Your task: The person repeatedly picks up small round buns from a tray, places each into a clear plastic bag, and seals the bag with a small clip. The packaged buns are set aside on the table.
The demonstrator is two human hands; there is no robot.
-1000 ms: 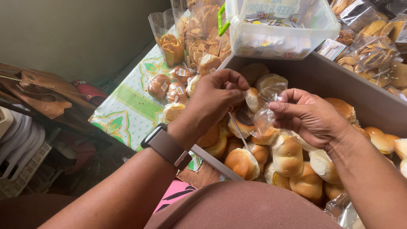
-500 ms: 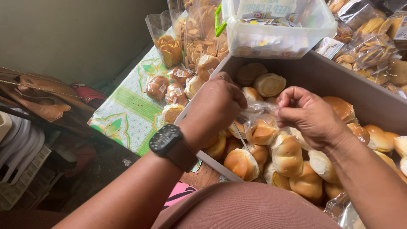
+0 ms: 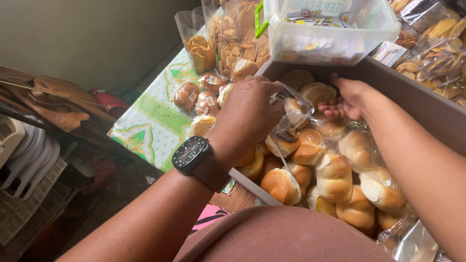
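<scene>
My left hand (image 3: pixel 250 112), with a dark watch (image 3: pixel 191 155) on its wrist, grips a clear plastic bag (image 3: pixel 291 114) with a bun inside, held over a grey cardboard box (image 3: pixel 412 92). The box is full of golden bread buns (image 3: pixel 335 177), several of them wrapped in clear plastic. My right hand (image 3: pixel 347 99) reaches into the far part of the box, fingers spread, resting on wrapped buns and holding nothing.
A white plastic tub (image 3: pixel 330 34) with small packets stands on the box's far edge. Bags of crisps and wrapped buns (image 3: pixel 204 94) lie on a green patterned tablecloth (image 3: pixel 153 123) to the left. Brown bags (image 3: pixel 53 104) hang at far left. More packed snacks (image 3: pixel 437 43) lie at right.
My right hand has let go of the bag and moved away toward the back of the box. My left hand keeps the bag and has shifted slightly right.
</scene>
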